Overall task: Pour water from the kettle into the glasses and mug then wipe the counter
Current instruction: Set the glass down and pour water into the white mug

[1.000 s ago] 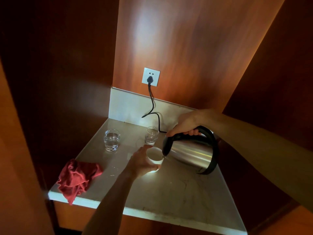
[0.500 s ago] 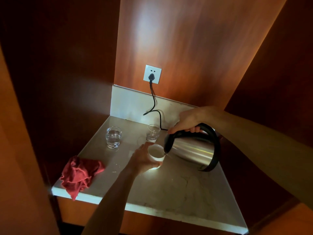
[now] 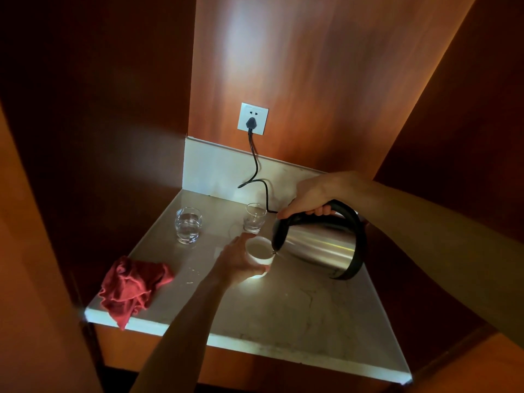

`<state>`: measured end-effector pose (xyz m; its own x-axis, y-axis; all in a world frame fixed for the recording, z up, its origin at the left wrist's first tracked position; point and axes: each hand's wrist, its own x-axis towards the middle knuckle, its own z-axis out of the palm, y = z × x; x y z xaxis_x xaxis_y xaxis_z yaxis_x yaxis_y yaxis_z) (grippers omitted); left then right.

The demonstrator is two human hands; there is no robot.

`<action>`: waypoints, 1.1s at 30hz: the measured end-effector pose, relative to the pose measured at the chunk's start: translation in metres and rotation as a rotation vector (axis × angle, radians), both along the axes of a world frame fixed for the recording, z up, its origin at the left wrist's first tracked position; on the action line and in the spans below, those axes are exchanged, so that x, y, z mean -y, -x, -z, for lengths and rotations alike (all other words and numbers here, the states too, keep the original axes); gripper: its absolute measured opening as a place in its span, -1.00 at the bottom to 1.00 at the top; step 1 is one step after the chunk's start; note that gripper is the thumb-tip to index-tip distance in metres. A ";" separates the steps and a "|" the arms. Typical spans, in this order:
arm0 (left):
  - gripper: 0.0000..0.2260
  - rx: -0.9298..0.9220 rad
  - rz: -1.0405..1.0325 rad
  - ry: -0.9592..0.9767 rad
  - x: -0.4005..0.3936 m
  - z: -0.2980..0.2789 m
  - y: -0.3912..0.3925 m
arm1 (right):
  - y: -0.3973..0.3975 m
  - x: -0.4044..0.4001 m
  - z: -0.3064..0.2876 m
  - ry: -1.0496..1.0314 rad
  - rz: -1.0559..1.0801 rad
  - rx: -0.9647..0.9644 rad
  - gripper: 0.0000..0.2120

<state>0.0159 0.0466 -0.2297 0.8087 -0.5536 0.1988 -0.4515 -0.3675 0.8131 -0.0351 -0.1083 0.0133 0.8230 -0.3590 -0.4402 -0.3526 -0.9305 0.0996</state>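
Head view: marble counter (image 3: 283,313) in a wooden niche.
Right hand (image 3: 309,194): clenched on the black handle of the tilted steel kettle (image 3: 317,245), spout over the white mug (image 3: 259,251).
Left hand (image 3: 238,259): wrapped around the mug, as before.
Change: kettle tipped slightly further; mug unmoved.
Clear glasses: wide one (image 3: 188,225) left, small one (image 3: 255,218) behind the mug, both holding water.
Red cloth (image 3: 133,285): crumpled at the counter's front-left edge.

hotel-rm tea nook: wood panels (image 3: 326,80), marble counter (image 3: 297,316), kettle (image 3: 320,248), glasses (image 3: 188,225).
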 end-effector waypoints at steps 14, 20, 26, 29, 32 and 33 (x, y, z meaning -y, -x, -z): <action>-0.23 0.002 -0.022 0.012 0.002 0.002 0.002 | 0.056 0.074 0.032 -0.505 0.239 0.247 -0.42; -0.22 -0.018 -0.027 0.046 0.004 0.004 0.000 | 0.074 0.107 0.058 -0.752 0.360 0.501 -0.42; -0.22 -0.027 -0.025 0.089 0.006 0.007 -0.002 | 0.063 0.127 0.076 -0.905 0.545 0.858 -0.41; -0.23 -0.038 -0.022 0.106 0.007 0.009 -0.003 | 0.046 0.120 0.095 -0.877 0.652 1.051 -0.46; -0.24 -0.050 -0.016 0.112 0.008 0.013 -0.005 | 0.029 0.113 0.114 -0.830 0.724 1.171 -0.45; -0.24 -0.050 -0.011 0.112 0.009 0.014 -0.006 | 0.024 0.112 0.119 -0.813 0.736 1.187 -0.44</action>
